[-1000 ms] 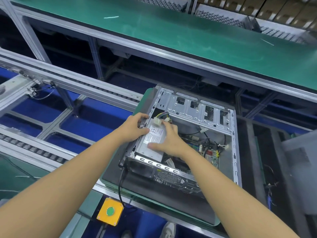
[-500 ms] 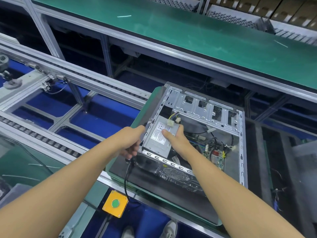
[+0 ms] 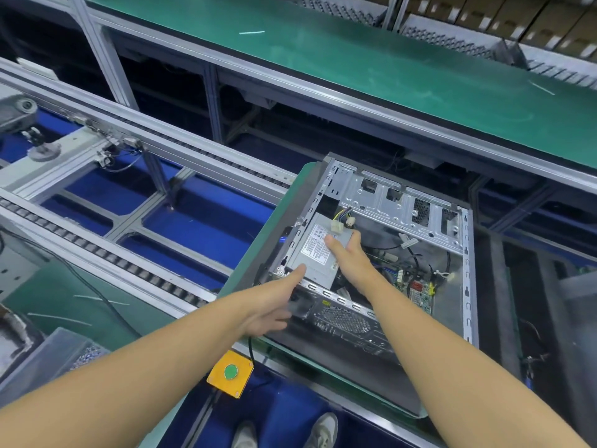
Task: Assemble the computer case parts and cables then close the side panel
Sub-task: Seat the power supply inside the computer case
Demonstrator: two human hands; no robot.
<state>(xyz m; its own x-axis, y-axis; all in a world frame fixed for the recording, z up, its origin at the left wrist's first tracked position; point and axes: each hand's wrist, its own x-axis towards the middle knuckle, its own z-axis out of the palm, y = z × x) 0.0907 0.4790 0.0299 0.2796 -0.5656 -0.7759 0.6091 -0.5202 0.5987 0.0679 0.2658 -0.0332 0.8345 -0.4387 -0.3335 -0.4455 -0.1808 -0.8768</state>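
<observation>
An open grey computer case [image 3: 465, 253] lies on its side on a green pallet [image 3: 252, 270], side panel off. A grey power supply [image 3: 315, 250] with a white label sits in its near left corner. My right hand [image 3: 347, 257] grips the supply's far right edge, fingers curled over it. My left hand [image 3: 274, 302] is at the case's rear left corner, thumb on the supply's top, fingers down the back wall by a black power cable [image 3: 250, 345]. White connectors on yellow and black wires [image 3: 342, 221] lie past the supply. A motherboard [image 3: 416, 286] with loose cables fills the case floor.
A yellow box with a green button [image 3: 231, 372] hangs below the pallet. Roller conveyor rails [image 3: 129, 263] run left over blue floor. A long green bench [image 3: 355, 66] stands behind. Grey bins [image 3: 42, 357] sit at the lower left. My shoes [image 3: 319, 430] show below.
My left hand slid from the case's top left rim down to its rear corner near the black cable. My right hand moved from flat on the label to the supply's far right edge.
</observation>
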